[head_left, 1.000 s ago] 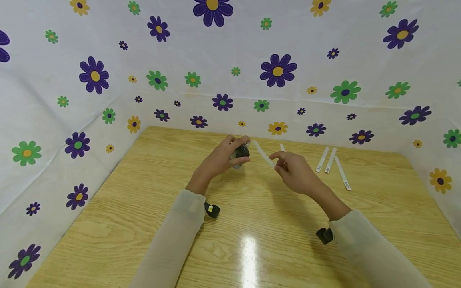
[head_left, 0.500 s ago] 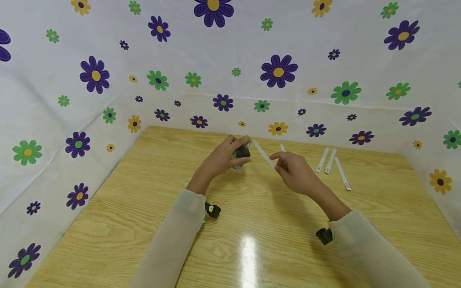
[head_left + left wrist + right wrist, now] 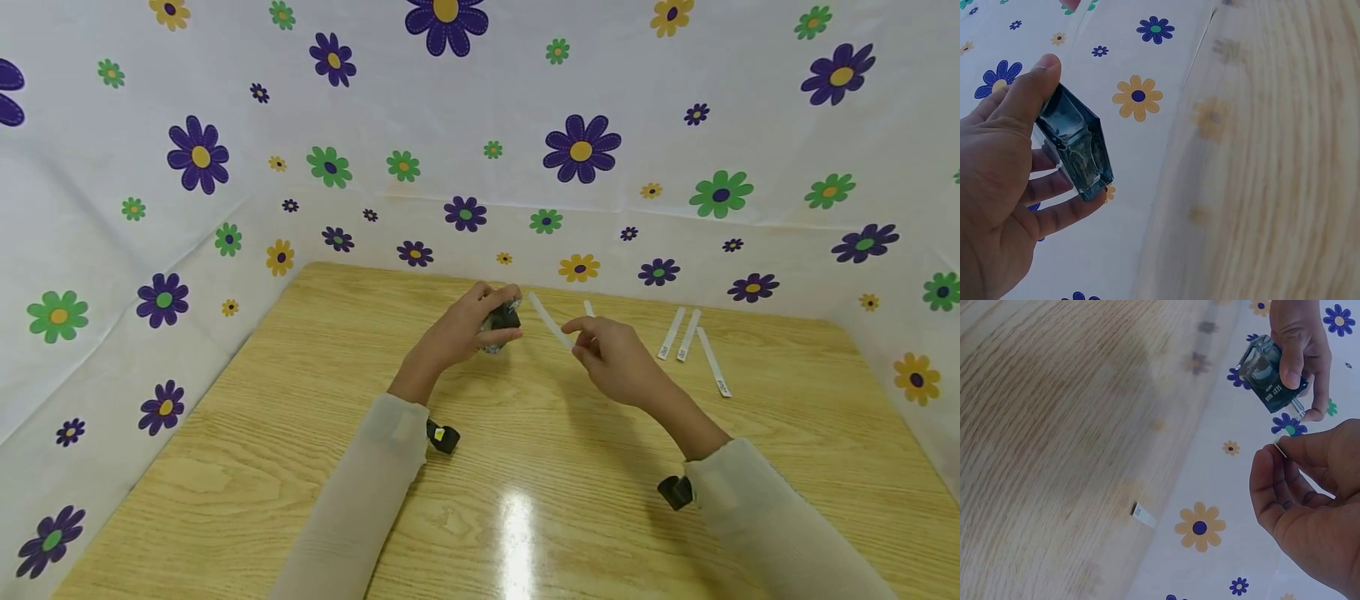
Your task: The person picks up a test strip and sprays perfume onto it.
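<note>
My left hand (image 3: pixel 450 333) grips a dark teal glass perfume bottle (image 3: pixel 506 315) above the back of the table. In the left wrist view the faceted bottle (image 3: pixel 1079 140) sits tilted between thumb and fingers. The right wrist view shows lettering on the bottle (image 3: pixel 1269 375) and a fingertip at its silvery spray nozzle (image 3: pixel 1298 406). With thumb and fingertips, my right hand (image 3: pixel 618 362) pinches one end of a white paper test strip (image 3: pixel 550 319). That strip slants up toward the bottle, a small gap apart from it. In the right wrist view only the strip's short end (image 3: pixel 1280 449) shows.
Three labelled white strips lie on the wooden table (image 3: pixel 315 467) to the right: a left one (image 3: pixel 671 333), a middle one (image 3: pixel 687 335) and a right one (image 3: pixel 713 362). Another strip (image 3: pixel 588 307) is partly hidden behind my right hand. A flowered cloth (image 3: pixel 450 117) borders the table.
</note>
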Motion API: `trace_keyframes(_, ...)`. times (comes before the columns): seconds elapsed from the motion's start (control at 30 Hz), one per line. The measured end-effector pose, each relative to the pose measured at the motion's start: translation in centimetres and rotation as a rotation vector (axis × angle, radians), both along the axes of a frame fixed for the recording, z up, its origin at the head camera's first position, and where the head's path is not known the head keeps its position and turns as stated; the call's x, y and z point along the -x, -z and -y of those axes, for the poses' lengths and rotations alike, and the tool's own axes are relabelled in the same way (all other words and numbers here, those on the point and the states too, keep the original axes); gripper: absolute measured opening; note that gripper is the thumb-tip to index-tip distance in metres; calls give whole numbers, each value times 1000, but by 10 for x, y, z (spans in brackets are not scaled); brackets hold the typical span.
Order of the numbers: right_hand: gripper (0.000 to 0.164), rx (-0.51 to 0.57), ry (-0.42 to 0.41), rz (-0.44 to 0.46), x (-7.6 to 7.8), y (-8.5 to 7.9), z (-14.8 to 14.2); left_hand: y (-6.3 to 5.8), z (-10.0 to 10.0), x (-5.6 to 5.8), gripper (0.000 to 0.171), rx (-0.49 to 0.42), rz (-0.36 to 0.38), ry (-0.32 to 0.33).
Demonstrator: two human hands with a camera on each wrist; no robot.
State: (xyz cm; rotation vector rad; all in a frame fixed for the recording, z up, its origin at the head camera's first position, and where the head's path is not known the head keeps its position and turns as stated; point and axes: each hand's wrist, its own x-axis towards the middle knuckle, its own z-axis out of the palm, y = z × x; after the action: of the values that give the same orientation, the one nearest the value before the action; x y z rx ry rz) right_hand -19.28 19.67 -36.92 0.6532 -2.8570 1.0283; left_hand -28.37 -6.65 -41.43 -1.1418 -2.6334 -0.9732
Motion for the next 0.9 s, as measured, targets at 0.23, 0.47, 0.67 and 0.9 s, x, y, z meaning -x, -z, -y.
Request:
trace_keyframes(0.23, 28, 10, 52, 30, 2, 1, -3, 0, 1, 1, 59, 2, -65, 12)
trace_keyframes(0.47, 31, 14, 94, 55, 6, 4, -14, -1, 2, 1, 55, 0, -81, 16)
trace_keyframes(0.67, 32, 23, 133, 76, 14, 13, -21, -2, 2, 0, 55, 10, -73, 18)
trace_keyframes(0.9, 33, 27, 174, 101, 27, 24, -29, -3, 1, -1, 56, 28, -37, 10)
